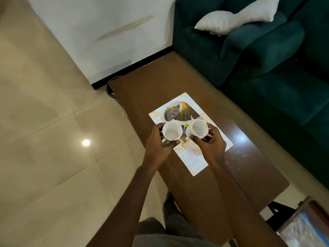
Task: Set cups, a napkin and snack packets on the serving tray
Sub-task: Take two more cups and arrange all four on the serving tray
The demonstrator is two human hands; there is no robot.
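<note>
A white rectangular serving tray (193, 163) with a gold and grey leaf print lies on the brown table (204, 193). My left hand (156, 143) grips an empty white cup (171, 131) by its side, over the tray's left edge. My right hand (212, 141) holds a second empty white cup (199, 128) above the tray's middle. Both cups are upright and side by side, a small gap between them. I cannot tell whether they touch the tray. No napkin or snack packets are in sight.
A dark green sofa (267, 56) with a white cushion (236, 18) runs along the table's far and right sides. Beige tiled floor (53, 139) lies to the left. A glass-topped wooden piece (306, 227) sits at the bottom right.
</note>
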